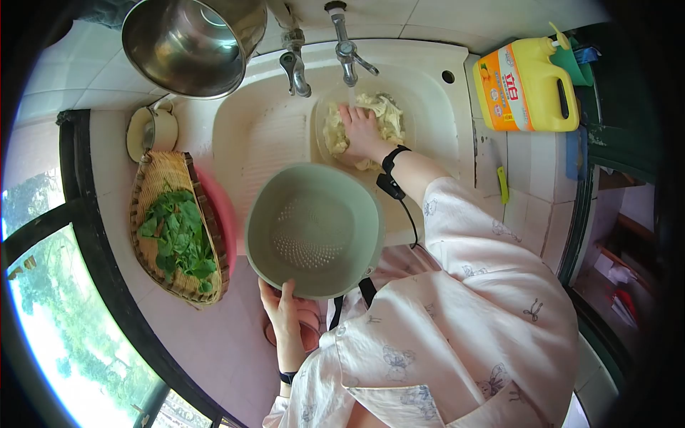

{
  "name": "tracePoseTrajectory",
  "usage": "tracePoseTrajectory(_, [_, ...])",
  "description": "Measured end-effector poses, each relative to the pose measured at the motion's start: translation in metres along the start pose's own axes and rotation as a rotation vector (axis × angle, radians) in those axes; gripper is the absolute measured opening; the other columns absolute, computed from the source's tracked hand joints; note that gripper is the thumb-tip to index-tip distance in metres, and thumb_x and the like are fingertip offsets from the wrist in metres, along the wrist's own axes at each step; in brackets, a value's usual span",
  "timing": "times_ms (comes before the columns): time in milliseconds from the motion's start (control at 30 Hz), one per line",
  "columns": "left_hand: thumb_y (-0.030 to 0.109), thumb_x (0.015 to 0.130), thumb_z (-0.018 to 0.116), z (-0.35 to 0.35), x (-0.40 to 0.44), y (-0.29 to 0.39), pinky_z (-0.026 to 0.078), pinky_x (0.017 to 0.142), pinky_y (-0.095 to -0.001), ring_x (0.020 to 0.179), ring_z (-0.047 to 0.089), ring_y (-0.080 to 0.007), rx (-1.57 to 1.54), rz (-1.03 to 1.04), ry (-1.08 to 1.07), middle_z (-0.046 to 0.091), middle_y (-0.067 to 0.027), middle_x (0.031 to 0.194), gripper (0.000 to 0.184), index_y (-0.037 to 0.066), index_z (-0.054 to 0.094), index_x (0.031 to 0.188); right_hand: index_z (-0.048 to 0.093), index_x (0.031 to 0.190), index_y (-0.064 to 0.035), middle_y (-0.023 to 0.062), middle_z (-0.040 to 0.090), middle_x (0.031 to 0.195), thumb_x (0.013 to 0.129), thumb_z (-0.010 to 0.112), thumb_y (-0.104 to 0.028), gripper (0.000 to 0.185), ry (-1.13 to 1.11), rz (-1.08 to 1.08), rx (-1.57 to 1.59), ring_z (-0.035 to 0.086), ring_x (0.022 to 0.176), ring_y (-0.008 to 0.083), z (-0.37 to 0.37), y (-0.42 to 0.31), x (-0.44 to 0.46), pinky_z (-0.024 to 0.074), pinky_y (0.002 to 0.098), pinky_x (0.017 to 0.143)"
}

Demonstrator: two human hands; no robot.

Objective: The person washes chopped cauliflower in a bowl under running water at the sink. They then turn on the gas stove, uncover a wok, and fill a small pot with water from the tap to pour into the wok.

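My left hand [285, 311] grips the near rim of a grey-green plastic colander [311, 192], which is tipped so its inside and drain holes face up; no food shows in it. In the sink, my right hand [362, 133] lies with outstretched fingers on pale yellowish vegetable pieces [389, 118], probably cabbage. These sit in a clear bowl [320, 128] under a metal tap [346, 51]. Part of the bowl's near side is hidden by my right hand and the colander.
A second tap [294, 64] stands left of the first over the white sink [264, 135]. A steel pot [189, 53], an enamel mug [160, 128], and a wicker basket [146, 214] of green leaves [178, 235] are at left. At right are a yellow detergent jug [524, 85] and a green-handled knife [502, 184].
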State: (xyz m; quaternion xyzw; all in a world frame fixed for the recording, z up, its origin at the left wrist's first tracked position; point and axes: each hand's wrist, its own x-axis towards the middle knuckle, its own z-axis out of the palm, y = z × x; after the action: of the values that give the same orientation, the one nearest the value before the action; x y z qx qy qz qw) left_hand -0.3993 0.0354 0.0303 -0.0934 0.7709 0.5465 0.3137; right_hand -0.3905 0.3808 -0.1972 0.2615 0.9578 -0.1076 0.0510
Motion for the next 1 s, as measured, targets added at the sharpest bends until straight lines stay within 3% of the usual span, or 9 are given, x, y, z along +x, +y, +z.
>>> tracePoseTrajectory(200, [0.0,0.083,0.055,-0.008,0.007,-0.008,0.044,0.041,-0.022,0.054,0.053,-0.0104,0.001,0.033,-0.019,0.056,-0.0038,0.085,0.03,0.004,0.049,0.112,0.059,0.113,-0.0104,0.0148,0.064,0.097,0.069,0.071,-0.026,0.049,-0.15,0.185,0.274,0.062,0.094,0.0307,-0.032,0.028,0.018,0.0496,0.0406,0.073])
tracePoseTrajectory(300, [0.0,0.084,0.055,-0.007,0.005,-0.003,0.043,0.041,-0.022,0.054,0.054,-0.0107,0.007,0.042,-0.01,0.056,-0.004,0.084,0.031,0.004,0.048,0.113,0.065,0.105,-0.0131,0.013,0.067,0.085,0.068,0.071,-0.022,0.039,0.002,0.217,0.337,0.064,0.085,0.0312,-0.024,0.045,0.023,0.0496,0.0404,0.072])
tracePoseTrajectory(333, [0.0,0.084,0.055,-0.004,0.003,0.002,0.043,0.041,-0.022,0.054,0.054,-0.0108,-0.002,0.011,0.009,0.057,-0.0041,0.084,0.031,0.004,0.048,0.114,0.059,0.118,-0.0141,0.0161,0.062,0.111,0.068,0.073,-0.026,0.053,0.017,0.126,0.225,0.06,0.1,0.0324,-0.028,0.048,0.025,0.0474,0.0444,0.082])
tracePoseTrajectory(367, [0.0,0.084,0.055,-0.006,0.005,-0.002,0.043,0.041,-0.022,0.054,0.054,-0.0108,-0.003,0.011,0.007,0.057,-0.0041,0.084,0.031,0.004,0.048,0.114,0.059,0.118,-0.0141,0.0161,0.062,0.111,0.068,0.073,-0.026,0.053,0.018,0.127,0.223,0.06,0.1,0.0324,-0.028,0.044,0.023,0.0474,0.0444,0.082])
tracePoseTrajectory(467, [0.0,0.084,0.055,-0.011,0.009,-0.011,0.044,0.041,-0.022,0.054,0.054,-0.0108,-0.039,0.04,-0.012,0.057,-0.0042,0.083,0.032,0.003,0.048,0.114,0.038,0.139,-0.0121,0.0224,0.019,0.149,0.06,0.08,-0.042,0.094,-0.166,-0.087,0.198,0.036,0.127,0.0406,-0.022,-0.004,0.009,0.0309,0.0547,0.101])
tracePoseTrajectory(600, [0.0,0.084,0.055,0.0,0.001,0.011,0.044,0.041,-0.0221,0.054,0.054,-0.0104,-0.013,-0.028,-0.001,0.057,-0.0044,0.084,0.032,0.002,0.047,0.115,0.05,0.129,-0.0131,0.0211,0.024,0.148,0.064,0.077,-0.039,0.075,-0.127,-0.181,-0.159,0.037,0.125,0.0394,0.001,-0.019,-0.001,0.0329,0.0575,0.098])
tracePoseTrajectory(833, [0.001,0.084,0.056,0.001,0.004,0.01,0.043,0.042,-0.0212,0.054,0.053,-0.009,0.004,0.017,-0.008,0.056,-0.0033,0.084,0.032,0.003,0.047,0.115,0.055,0.121,-0.0185,0.0123,0.034,0.144,0.063,0.079,-0.029,0.064,-0.546,-0.455,0.177,0.042,0.123,0.0358,-0.019,0.037,0.023,0.0378,0.0502,0.095])
tracePoseTrajectory(933, [0.001,0.084,0.056,-0.003,0.005,0.009,0.043,0.042,-0.0212,0.054,0.053,-0.0091,0.024,-0.022,-0.023,0.057,-0.004,0.086,0.032,0.003,0.047,0.115,0.049,0.129,-0.0218,0.0157,0.034,0.143,0.06,0.081,-0.032,0.077,-0.2,-0.313,0.242,0.04,0.126,0.0367,-0.033,0.063,0.005,0.0379,0.0493,0.097])
tracePoseTrajectory(1000, [0.001,0.084,0.056,-0.002,0.006,0.01,0.043,0.042,-0.0212,0.055,0.053,-0.0093,0.015,-0.012,-0.029,0.057,-0.004,0.086,0.032,0.003,0.047,0.114,0.038,0.138,-0.0217,0.0178,0.03,0.145,0.059,0.082,-0.036,0.092,-0.024,0.043,0.223,0.034,0.13,0.038,-0.042,0.065,-0.006,0.0364,0.053,0.098])
